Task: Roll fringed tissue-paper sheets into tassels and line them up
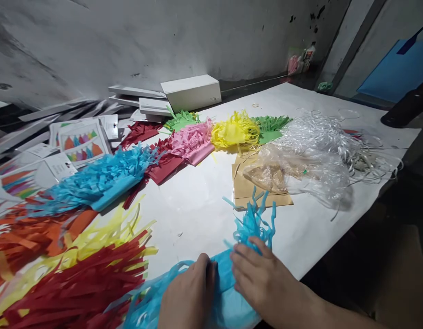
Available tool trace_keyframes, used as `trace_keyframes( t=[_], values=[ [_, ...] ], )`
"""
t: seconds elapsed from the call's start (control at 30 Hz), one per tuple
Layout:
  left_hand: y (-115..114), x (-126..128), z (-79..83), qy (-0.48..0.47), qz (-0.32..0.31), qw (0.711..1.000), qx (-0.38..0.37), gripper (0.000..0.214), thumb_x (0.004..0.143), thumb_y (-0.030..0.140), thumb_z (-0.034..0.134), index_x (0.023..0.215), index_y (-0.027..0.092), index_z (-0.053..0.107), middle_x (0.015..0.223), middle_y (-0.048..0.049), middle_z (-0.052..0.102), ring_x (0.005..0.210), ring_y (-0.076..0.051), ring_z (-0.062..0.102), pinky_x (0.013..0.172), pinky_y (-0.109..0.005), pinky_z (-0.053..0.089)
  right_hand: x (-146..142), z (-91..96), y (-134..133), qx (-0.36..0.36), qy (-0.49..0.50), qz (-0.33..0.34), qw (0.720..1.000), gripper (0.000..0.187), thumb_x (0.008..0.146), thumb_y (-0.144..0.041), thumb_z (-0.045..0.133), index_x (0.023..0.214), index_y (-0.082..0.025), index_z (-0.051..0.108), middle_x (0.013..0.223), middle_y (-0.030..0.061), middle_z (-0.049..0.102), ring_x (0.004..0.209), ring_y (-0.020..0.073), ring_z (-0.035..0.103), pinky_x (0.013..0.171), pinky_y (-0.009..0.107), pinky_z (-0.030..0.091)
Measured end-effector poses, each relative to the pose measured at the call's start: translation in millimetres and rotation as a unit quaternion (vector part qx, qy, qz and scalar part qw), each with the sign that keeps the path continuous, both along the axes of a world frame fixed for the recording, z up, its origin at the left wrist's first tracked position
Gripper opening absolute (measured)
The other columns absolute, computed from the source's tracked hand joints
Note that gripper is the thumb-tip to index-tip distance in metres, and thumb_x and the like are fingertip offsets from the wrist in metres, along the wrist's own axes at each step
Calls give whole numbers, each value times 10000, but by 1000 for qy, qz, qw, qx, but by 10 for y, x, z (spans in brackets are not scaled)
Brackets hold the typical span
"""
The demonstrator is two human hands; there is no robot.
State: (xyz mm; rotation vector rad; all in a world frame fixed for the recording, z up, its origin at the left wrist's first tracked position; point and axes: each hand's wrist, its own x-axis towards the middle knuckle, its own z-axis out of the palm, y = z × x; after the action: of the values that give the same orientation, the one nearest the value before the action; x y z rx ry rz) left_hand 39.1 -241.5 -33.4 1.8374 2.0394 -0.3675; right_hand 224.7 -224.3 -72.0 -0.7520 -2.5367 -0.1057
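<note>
Blue fringed tissue paper (224, 270) lies at the front edge of the white-covered table, its cut strips fanning out at both ends. My left hand (187, 292) is closed over its near-left part, the fingers curled down on the paper. On the right side my right hand (262, 278) grips the same paper, fingers bent over it and fringe sticking up beyond them. The fingertips of both hands are partly hidden. Beside my left hand is a pile of dark red fringed paper (84, 278) over yellow fringe (111, 233).
Fringed bundles in blue (104, 178), pink (194, 141), yellow (237, 130) and green (271, 128) run across the table. Brown cardboard (243, 187) lies under clear plastic bags (310, 173), beside white string (321, 132). A white box (192, 91) and printed packages (82, 141) stand by the wall.
</note>
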Motion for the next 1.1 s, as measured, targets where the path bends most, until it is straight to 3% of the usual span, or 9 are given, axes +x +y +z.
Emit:
trace_keyframes(
  t=[0.17,0.3,0.37,0.43,0.57,0.67,0.73,0.9,1.1],
  values=[
    [-46,-37,-33,-16,-4,1000,19,320,1046,271,285,951,229,588,857,-77,781,845,-308,768,625,-348,425,341,39,178,-68,87,-211,971,169,1007,-225,554,925,-185,696,1207,101,713,1156,295,638,1027,539,393],
    [-40,-38,-40,-11,-11,1000,16,329,1044,271,270,947,225,580,845,-85,776,841,-315,766,628,-357,424,674,259,235,-17,136,-303,943,177,1018,-235,531,1002,-180,698,1192,150,691,1098,326,646,931,530,457],
    [-37,-33,-40,-9,-14,1000,22,323,1043,275,272,936,230,573,855,-79,775,841,-308,765,632,-355,430,652,379,179,28,181,-268,946,157,1001,-162,542,1049,-177,692,1152,145,692,1095,294,643,941,474,489],
    [-36,-22,-29,-11,-15,999,33,318,1043,277,272,924,235,565,854,-71,772,834,-297,762,640,-353,438,474,465,102,50,191,-126,972,219,995,-90,505,1068,-181,691,1054,116,712,1063,241,647,941,388,512],
    [-29,-14,-16,-27,-10,999,33,305,1033,228,282,911,237,561,851,-66,777,834,-285,759,662,-350,453,-23,460,42,-17,32,118,992,178,954,-62,544,911,-164,683,827,56,671,790,196,609,714,316,525],
    [-50,-90,-113,-20,24,999,23,269,1027,226,328,924,242,576,829,-57,782,815,-282,766,630,-337,456,-163,340,80,-76,-93,100,988,34,907,-122,671,882,-139,655,824,46,619,757,211,561,620,338,487],
    [-95,-183,-232,-33,11,993,113,237,1030,240,354,981,238,585,857,-52,778,755,-250,760,599,-319,464,-122,245,99,-81,-121,86,986,62,912,-163,692,879,-138,645,839,49,608,794,228,559,639,356,484],
    [-259,-331,-412,-67,-194,866,456,212,997,301,505,1161,229,618,1094,-109,729,950,-268,688,845,-404,479,32,17,66,-48,-55,86,994,128,956,-50,545,927,-128,643,950,104,660,898,238,593,773,378,490],
    [-341,-344,-418,-73,-277,870,403,270,946,128,505,1107,256,680,1142,-52,750,1099,-252,617,1057,-447,333,-26,-33,52,-72,48,45,995,179,1006,-95,466,978,-151,634,966,110,693,937,223,623,864,369,495]
  ],
)
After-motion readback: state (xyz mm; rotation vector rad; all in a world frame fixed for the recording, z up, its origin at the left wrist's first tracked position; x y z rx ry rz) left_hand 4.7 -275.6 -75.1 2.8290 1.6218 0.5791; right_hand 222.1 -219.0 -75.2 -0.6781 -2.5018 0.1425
